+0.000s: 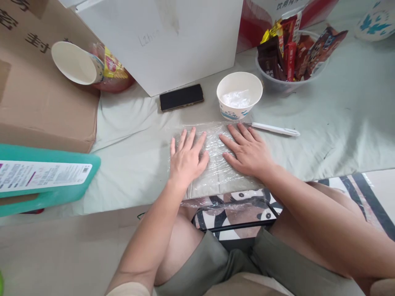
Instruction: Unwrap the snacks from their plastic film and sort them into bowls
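A clear, wrinkled sheet of plastic film (214,152) lies on the pale green cloth, its near edge hanging past the table edge. My left hand (187,156) rests flat on its left part, fingers spread. On the right part, my right hand (247,150) also lies flat with fingers apart. Just beyond the film stands a white paper bowl (233,111) holding a crumpled piece of clear plastic. A white pen-like utility knife (274,129) lies by my right fingertips, its tip end close to them.
A black phone (182,98) lies behind the film, before a white box (166,45). At back right is a plastic bowl (284,87) of wrapped snacks. Leftward are a cardboard box (40,102), a tipped paper cup (74,63) and a teal jug (61,191).
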Motion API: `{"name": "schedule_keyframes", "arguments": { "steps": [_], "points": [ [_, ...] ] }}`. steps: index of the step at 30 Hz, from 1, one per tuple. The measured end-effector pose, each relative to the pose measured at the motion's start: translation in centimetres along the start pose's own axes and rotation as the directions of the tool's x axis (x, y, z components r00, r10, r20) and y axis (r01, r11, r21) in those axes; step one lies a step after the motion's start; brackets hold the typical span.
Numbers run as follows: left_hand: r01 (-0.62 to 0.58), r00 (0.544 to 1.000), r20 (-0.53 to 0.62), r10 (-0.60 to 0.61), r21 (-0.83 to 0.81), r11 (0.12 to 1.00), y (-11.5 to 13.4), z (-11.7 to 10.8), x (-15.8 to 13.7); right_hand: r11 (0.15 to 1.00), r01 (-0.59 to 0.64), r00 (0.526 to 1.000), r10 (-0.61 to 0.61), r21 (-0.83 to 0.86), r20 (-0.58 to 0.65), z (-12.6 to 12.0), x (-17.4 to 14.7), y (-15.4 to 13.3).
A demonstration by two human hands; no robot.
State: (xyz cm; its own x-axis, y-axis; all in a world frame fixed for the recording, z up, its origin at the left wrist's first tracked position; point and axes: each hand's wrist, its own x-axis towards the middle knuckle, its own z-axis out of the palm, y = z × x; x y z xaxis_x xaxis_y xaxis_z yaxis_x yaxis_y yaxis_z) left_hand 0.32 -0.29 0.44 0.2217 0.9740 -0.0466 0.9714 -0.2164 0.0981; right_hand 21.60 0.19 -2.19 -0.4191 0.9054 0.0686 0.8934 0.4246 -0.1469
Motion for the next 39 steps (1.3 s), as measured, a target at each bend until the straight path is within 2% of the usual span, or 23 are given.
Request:
{"name": "schedule_keyframes", "arguments": {
  "steps": [4,9,15,24,39],
  "points": [
    [0.054,0.997,0.05,-0.054,0.001,0.999,-0.3,0.2,0.3,1.0,-0.003,1.0,0.003,-0.004,0.01,-0.1,0.1,-0.1],
    [0.082,0.996,0.035,-0.081,-0.004,0.997,-0.5,-0.1,0.6,1.0,0.004,1.0,-0.004,-0.007,0.011,-0.2,0.0,-0.1],
    [0.135,0.986,0.092,-0.136,0.016,0.991,-0.8,-0.2,0.8,0.999,-0.044,0.999,0.044,-0.005,0.027,-0.1,0.1,-0.2],
    [0.145,0.977,0.148,-0.151,0.047,0.988,-1.1,-0.3,1.1,0.999,-0.032,0.998,0.033,-0.016,0.044,-0.2,0.2,0.0],
    [0.119,0.976,0.184,-0.115,-0.011,0.993,-1.9,-0.5,1.5,1.0,-0.013,1.0,0.013,0.019,0.001,-0.1,0.0,0.2]
  ]
}}
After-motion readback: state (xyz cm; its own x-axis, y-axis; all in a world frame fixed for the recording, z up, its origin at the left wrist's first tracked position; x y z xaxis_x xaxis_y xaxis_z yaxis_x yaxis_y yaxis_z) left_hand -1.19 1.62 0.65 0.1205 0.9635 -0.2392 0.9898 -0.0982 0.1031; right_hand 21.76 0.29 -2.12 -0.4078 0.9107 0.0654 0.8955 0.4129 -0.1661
